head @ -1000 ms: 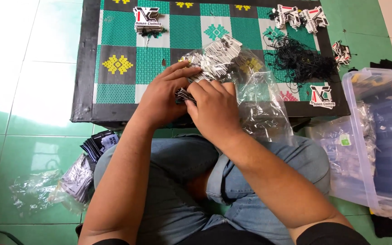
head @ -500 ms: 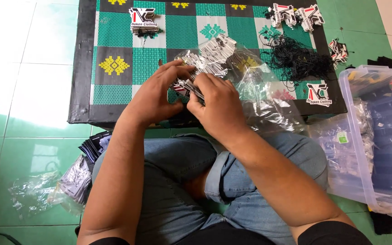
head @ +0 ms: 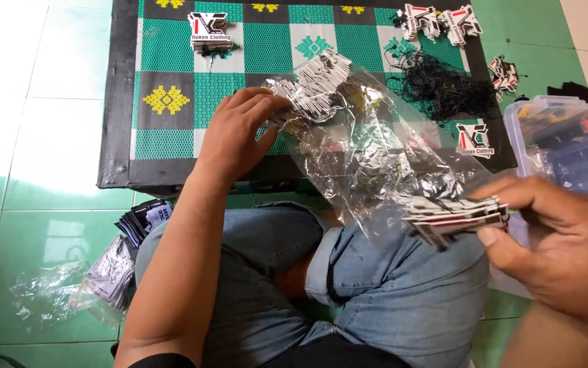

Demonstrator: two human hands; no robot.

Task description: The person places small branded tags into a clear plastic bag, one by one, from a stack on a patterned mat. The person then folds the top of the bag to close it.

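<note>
My left hand (head: 238, 133) grips the mouth of a clear plastic bag (head: 369, 146) that holds a bundle of white-and-black card tags (head: 316, 82), over the near edge of a green patterned mat (head: 171, 129). My right hand (head: 558, 235) is out to the right, shut on a small stack of flat card tags (head: 456, 217) above my right knee. The crumpled bag stretches between the two hands.
I sit cross-legged in jeans on green floor tiles. On the mat lie a tangle of black strings (head: 437, 82) and several stacks of tags (head: 209, 31). A clear plastic tub (head: 566, 143) stands at the right. Bagged tags (head: 120, 266) lie by my left knee.
My right hand has pulled a stack of tags out of the bag and moved it right and down. My left hand stays on the bag's mouth. The camera has moved closer.
</note>
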